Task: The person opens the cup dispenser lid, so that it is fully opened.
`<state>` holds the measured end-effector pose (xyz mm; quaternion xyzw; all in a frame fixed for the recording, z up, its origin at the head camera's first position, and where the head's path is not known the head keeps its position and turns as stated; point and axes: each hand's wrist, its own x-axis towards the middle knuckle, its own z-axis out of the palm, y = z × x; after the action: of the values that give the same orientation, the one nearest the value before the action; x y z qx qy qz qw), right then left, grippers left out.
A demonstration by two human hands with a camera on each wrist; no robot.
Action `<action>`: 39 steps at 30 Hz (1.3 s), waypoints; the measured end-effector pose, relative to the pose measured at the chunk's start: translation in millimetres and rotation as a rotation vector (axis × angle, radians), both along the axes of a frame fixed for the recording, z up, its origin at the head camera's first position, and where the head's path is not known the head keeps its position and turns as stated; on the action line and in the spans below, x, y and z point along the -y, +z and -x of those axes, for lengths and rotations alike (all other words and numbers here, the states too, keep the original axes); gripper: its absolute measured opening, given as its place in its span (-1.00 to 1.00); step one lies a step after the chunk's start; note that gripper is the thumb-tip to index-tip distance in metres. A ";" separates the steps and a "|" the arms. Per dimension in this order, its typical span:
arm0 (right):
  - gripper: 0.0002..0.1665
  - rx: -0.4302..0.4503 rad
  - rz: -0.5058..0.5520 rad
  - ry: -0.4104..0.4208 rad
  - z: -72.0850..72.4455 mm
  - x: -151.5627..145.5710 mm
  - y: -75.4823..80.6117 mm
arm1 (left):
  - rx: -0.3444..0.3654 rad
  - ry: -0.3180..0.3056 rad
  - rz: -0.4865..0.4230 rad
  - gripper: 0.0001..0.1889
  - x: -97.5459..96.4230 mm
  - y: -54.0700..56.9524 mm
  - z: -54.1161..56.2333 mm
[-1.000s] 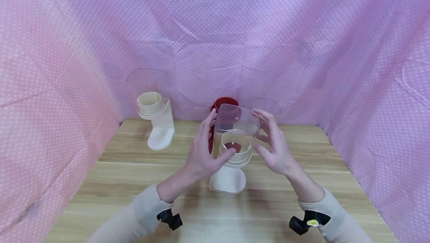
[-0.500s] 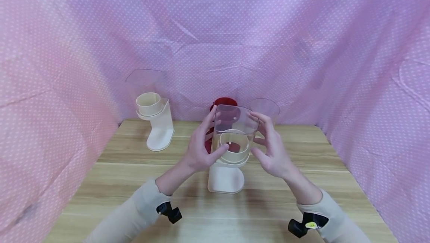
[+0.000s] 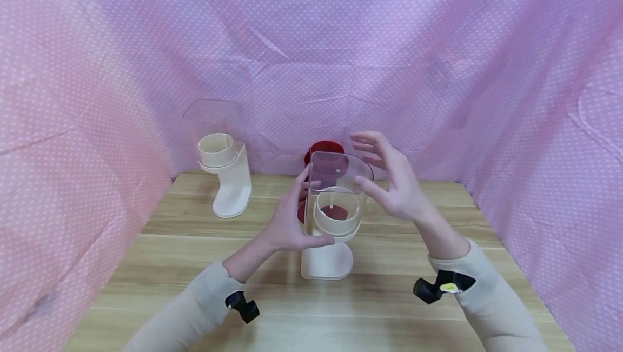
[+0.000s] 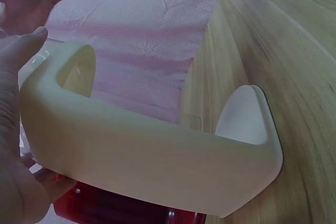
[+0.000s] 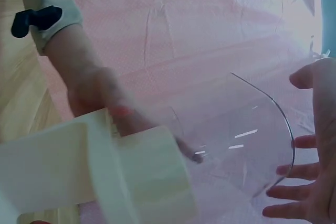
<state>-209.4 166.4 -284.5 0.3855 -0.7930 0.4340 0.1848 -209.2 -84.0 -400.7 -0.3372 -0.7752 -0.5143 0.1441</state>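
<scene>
A cream dispenser stand (image 3: 327,263) stands upright on the table in front of me, its base on the wood. Its round collar (image 3: 339,226) bears a clear plastic hopper (image 3: 340,173), whose open rim faces up. My left hand (image 3: 284,225) holds the left side of the upper stand and hopper, with thumb in front and fingers behind. In the left wrist view the stand's curved back (image 4: 136,150) lies between thumb and fingers. My right hand (image 3: 396,184) is raised at the hopper's right side, fingers spread. The right wrist view shows its fingertips (image 5: 286,211) close to the hopper's rim.
A second cream stand (image 3: 231,192) with a clear hopper (image 3: 209,111) stands at the back left. Behind the middle one is a red stand (image 3: 327,146), partly hidden. Pink dotted cloth (image 3: 302,44) hangs round the wooden table (image 3: 194,265).
My right hand has left the hopper's side, rising up and away with its fingers spreading. My left thumb has moved lower across the collar. The stand has stayed nearly in place.
</scene>
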 end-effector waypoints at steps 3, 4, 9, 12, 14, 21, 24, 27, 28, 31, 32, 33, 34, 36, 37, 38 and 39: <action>-0.22 0.027 -0.117 -0.027 6.1 12.1 10.2 | 0.007 -0.026 0.018 0.56 1.3 -6.2 4.5; -0.21 0.039 -0.157 -0.032 8.0 16.0 12.5 | 0.014 -0.031 0.025 0.56 1.7 -7.9 5.7; -0.16 0.100 -0.318 -0.022 13.9 28.7 17.5 | 0.039 -0.031 0.065 0.57 3.8 -12.7 10.2; -0.13 0.117 -0.348 -0.006 14.3 30.8 17.5 | 0.030 -0.023 0.084 0.55 5.0 -14.0 13.5; -0.08 0.111 -0.343 -0.001 14.1 31.4 17.2 | 0.019 -0.023 0.091 0.54 5.7 -14.0 14.9; -0.11 0.079 -0.298 -0.003 11.5 32.4 15.7 | -0.008 -0.025 0.102 0.53 7.3 -10.0 16.4; -0.12 0.067 -0.291 -0.006 9.5 32.9 16.2 | -0.009 -0.022 0.105 0.53 7.6 -9.3 16.9; -0.09 0.063 -0.295 0.002 8.2 32.6 17.7 | -0.018 -0.006 0.112 0.53 8.2 -9.6 17.5; -0.08 0.064 -0.299 0.007 8.2 32.3 18.3 | -0.017 -0.002 0.112 0.53 8.4 -10.0 17.8; -0.05 0.063 -0.319 0.020 9.2 31.6 19.4 | -0.010 0.002 0.104 0.53 8.7 -12.1 18.5; -0.04 0.063 -0.324 0.025 9.7 31.3 19.7 | -0.002 -0.004 0.099 0.53 8.6 -13.1 18.6; -0.05 0.062 -0.327 0.029 10.3 31.1 19.8 | 0.004 -0.015 0.091 0.53 8.5 -14.2 18.5; -0.06 0.060 -0.329 0.031 10.8 30.9 20.0 | 0.010 -0.026 0.086 0.54 8.3 -15.2 18.5; -0.09 0.058 -0.320 0.036 12.1 30.5 20.3 | 0.013 -0.046 0.081 0.54 7.9 -17.2 18.9; -0.11 0.056 -0.313 0.038 12.8 30.4 20.6 | 0.015 -0.056 0.080 0.55 7.7 -17.8 19.4; -0.13 0.056 -0.308 0.038 13.7 30.2 20.7 | 0.014 -0.065 0.080 0.55 7.5 -18.4 20.2; -0.15 0.056 -0.302 0.040 14.6 30.3 20.9 | 0.008 -0.071 0.081 0.55 7.4 -18.9 21.1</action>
<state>-224.0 136.1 -263.6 0.4123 -0.8463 0.3242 0.0938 -230.3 -91.4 -419.6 -0.3679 -0.7835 -0.4887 0.1090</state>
